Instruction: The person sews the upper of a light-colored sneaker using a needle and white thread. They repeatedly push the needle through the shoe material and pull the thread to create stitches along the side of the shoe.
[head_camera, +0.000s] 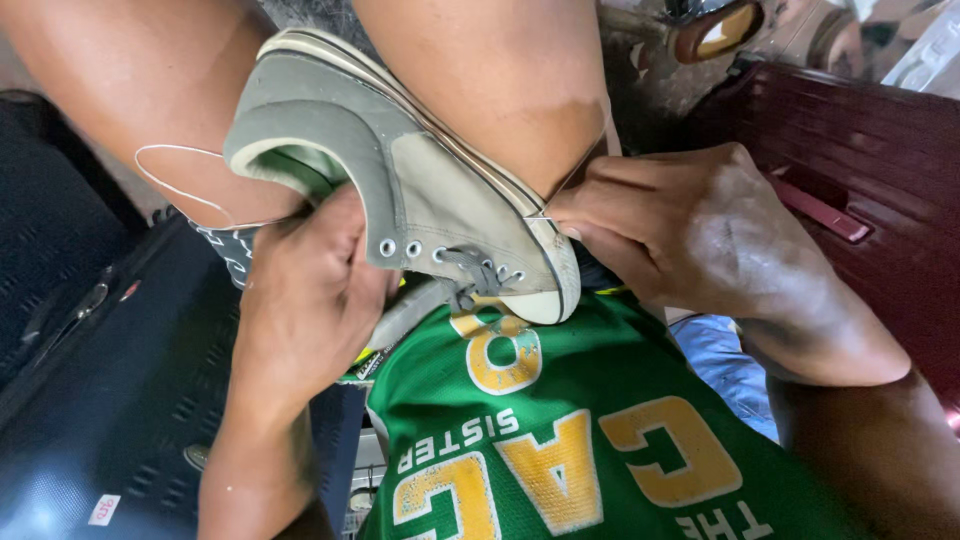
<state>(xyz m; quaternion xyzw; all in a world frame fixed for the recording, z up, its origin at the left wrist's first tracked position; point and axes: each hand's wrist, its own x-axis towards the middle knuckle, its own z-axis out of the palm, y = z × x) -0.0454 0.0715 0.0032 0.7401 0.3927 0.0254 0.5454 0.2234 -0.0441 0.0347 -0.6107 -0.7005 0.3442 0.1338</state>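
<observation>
A worn grey canvas sneaker (430, 190) with a white rubber sole lies clamped between my bare knees, toe toward my chest. My left hand (305, 290) grips its side and opening, thumb inside near the eyelets. My right hand (690, 230) pinches something thin, a needle or thread end, at the sole's edge near the toe cap (545, 215). A thin white thread (165, 165) loops out across my left thigh. A grey lace hangs from the front eyelets.
I wear a green jersey (580, 430) with yellow lettering. A dark blue hard case (110, 380) lies at the left. A maroon slatted crate or case (860, 150) stands at the right. Cluttered metal objects show at the top right.
</observation>
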